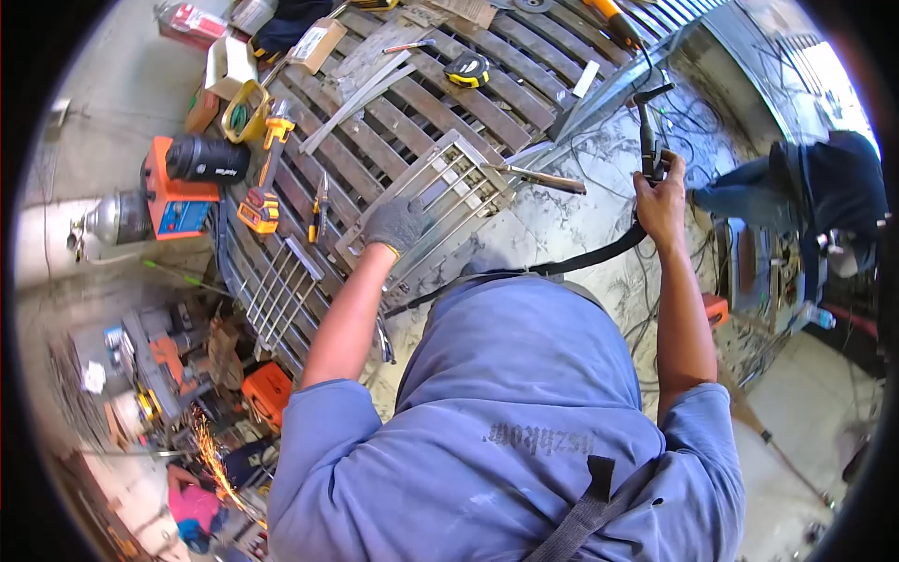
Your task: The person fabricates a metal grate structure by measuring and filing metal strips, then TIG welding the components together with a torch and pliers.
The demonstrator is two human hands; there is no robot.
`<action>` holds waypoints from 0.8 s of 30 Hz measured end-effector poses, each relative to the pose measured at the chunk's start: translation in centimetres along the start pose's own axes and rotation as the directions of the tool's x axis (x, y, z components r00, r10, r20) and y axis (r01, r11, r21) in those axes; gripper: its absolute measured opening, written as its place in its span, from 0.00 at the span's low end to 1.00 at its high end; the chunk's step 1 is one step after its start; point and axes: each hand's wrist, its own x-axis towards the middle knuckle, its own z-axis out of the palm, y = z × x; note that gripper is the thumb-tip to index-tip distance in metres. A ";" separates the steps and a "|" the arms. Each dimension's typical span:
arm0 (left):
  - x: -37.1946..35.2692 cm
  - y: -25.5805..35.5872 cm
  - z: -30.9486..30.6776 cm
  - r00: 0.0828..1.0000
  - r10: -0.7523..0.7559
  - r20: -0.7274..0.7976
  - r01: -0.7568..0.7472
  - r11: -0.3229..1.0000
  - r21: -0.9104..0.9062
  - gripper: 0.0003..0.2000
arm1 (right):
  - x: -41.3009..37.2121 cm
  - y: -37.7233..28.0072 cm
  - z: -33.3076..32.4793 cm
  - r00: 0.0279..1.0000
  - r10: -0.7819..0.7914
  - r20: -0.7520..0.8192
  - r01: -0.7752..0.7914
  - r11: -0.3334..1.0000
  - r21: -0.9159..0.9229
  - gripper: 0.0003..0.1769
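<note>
**A:** Well, where do the hands stand now?

**B:** On my screen the left hand (395, 225), in a grey glove, lies on the near-left edge of the grille frame (448, 183). Its fingers are pressed together and bent over the bar. I cannot tell if they clasp under it. I think it is there to keep the frame from sliding on the slatted table (524, 89).

**A:** And the other one?

**B:** The right hand (661, 199) is bare and well to the right of the frame. Its fingers are wrapped closed around the welding torch (648, 131), with the nozzle pointing up and away from the frame. I think it is held apart so the tip touches nothing. The black cable (585, 259) runs from that hand past the frame's near side.

**A:** What else is around the frame?

**B:** A thin rod (543, 177) rests at its right corner. A tape measure (467, 69) lies beyond it, and an orange machine (178, 192) stands well to its left. Far to the near-left of the frame, sparks (208, 454) fly where another person works.
</note>
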 end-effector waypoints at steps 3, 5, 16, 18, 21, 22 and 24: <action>-1.0 1.5 -1.8 1.000 0.019 0.004 -0.019 0.999 -0.033 0.29 | -4.0 -2.6 -1.1 0.971 0.224 0.086 -0.233 0.965 0.116 0.31; -1.5 2.0 -2.8 1.000 0.005 0.002 -0.005 0.998 -0.065 0.29 | -7.4 -0.5 -0.2 0.996 -0.077 -0.039 0.073 0.993 -0.090 0.32; 3.1 -4.1 1.1 0.766 0.628 0.136 -0.643 0.746 0.173 0.14 | -20.4 -7.3 6.0 0.963 0.158 0.218 -0.158 0.987 -0.015 0.43; 3.0 -4.1 0.9 0.757 0.636 0.149 -0.654 0.734 0.186 0.13 | -20.6 -7.7 6.3 0.960 0.170 0.221 -0.173 0.985 -0.004 0.40; 3.3 -3.9 0.6 0.747 0.644 0.167 -0.665 0.712 0.227 0.11 | -20.0 -7.0 6.7 0.957 0.131 0.258 -0.141 0.990 0.020 0.36; 3.2 -3.7 0.1 0.751 0.638 0.170 -0.660 0.713 0.237 0.11 | -19.5 -7.5 6.5 0.938 0.198 0.284 -0.214 0.976 0.026 0.33; 2.6 -3.1 -0.7 0.759 0.629 0.168 -0.650 0.715 0.257 0.11 | -19.2 -6.9 7.1 0.930 0.210 0.302 -0.230 0.973 0.031 0.33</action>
